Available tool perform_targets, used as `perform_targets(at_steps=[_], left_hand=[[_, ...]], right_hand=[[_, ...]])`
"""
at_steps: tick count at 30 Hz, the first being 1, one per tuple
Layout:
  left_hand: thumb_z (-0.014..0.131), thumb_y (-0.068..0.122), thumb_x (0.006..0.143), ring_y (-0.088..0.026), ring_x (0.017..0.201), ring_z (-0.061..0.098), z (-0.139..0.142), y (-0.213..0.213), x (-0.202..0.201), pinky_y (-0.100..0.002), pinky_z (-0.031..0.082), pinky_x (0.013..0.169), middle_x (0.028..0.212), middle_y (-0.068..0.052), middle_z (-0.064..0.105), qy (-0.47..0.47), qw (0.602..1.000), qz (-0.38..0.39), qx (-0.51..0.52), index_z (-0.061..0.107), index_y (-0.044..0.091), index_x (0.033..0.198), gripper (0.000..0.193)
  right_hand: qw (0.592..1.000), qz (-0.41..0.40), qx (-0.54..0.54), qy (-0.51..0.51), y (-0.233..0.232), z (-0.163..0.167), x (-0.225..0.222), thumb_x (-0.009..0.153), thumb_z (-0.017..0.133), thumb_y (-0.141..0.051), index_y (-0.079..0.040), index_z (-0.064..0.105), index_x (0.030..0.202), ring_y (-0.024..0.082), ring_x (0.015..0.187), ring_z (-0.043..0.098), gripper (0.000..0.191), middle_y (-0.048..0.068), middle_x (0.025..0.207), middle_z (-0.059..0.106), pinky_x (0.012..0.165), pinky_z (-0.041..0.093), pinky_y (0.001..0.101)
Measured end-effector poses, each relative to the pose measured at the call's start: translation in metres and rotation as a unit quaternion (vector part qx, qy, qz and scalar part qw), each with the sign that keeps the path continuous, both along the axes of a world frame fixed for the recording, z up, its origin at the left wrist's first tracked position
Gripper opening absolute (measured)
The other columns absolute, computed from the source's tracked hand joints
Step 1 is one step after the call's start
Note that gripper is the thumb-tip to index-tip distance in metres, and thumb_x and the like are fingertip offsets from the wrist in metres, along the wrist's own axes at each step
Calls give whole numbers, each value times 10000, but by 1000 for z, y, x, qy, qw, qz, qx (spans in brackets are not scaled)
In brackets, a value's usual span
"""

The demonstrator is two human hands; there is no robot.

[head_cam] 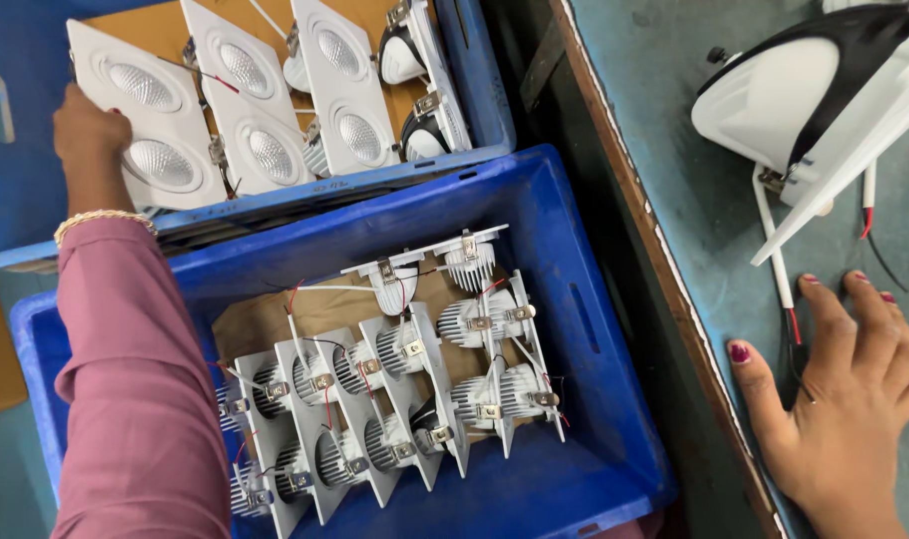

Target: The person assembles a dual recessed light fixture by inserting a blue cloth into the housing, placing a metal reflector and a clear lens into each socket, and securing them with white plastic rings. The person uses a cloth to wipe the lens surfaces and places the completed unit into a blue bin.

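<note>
Twin downlight panel (147, 128): leftmost in the far blue crate (479, 95), leaning beside others.
Left grip (87, 132): fingers closed on that panel's left edge.
Right grip (846, 394): flat, open, empty on the counter (664, 120), well apart from it.

We see two blue crates (584, 299), each lined with brown cardboard (155, 30). The twin downlight fittings (145, 115) are white with silvery ribbed reflectors; the ones in the near crate show grey finned backs and red and white wires. The sleeve (135, 379) is dusty pink, the bangle (103, 220) gold, the bench (694, 110) worn teal, the nails on the right hand (844, 399) magenta.
</note>
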State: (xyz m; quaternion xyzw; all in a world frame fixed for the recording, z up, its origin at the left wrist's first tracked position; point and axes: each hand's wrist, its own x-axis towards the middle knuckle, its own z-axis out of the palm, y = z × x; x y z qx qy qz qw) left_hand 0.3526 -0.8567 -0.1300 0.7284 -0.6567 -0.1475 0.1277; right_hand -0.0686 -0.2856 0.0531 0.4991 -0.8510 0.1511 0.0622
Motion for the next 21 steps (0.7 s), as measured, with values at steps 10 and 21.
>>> perform_targets(at_steps=[10,21], left_hand=[[519,-27,1018,-374,1257,553,10,26,-105,-464,395,1157,1320,-210,611,97,925,-193,-312,569,0,1311,298],[825,55,793,-449,905,710,9,97,-194,-561,588,614,1052,-198,655,217,933,-78,275,555,-33,1125,437]], right_hand=[[1000,-6,-10,-10,15,4,1,957,576,-491,-26,483,1453,475,1421,314,686,276,1508,390,1136,185,627],[1000,-19,-5,-5,38,-5,-3,1015,602,-548,-57,505,1531,462,1510,302,719,254,1585,394,1199,169,666]])
